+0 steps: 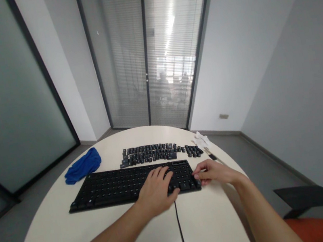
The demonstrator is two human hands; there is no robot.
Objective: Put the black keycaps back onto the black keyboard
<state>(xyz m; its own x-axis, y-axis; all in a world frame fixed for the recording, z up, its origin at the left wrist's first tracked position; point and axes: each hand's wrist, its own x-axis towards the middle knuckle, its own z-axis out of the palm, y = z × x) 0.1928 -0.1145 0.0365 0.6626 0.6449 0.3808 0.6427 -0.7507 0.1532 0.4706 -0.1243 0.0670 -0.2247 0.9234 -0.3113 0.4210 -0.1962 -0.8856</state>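
A black keyboard (111,188) lies on the round pale table (156,240), most of its key positions showing bare posts without caps. My left hand (156,189) rests across its right part, fingers spread over the number pad area and thumb near the front edge. At the keyboard's right end, my right hand (209,172) is closed in a pinch, thumb and forefinger together. Whatever lies between those fingertips is too small to make out. Behind the keyboard, loose black keycaps (150,154) are laid out in rows, with a smaller group of keycaps (193,151) to the right.
A crumpled blue cloth (83,166) lies at the table's left. White tissue (201,140) and a thin brush-like tool (210,154) lie at the right. A black cable (180,228) runs toward me. An orange chair (319,229) stands at lower right.
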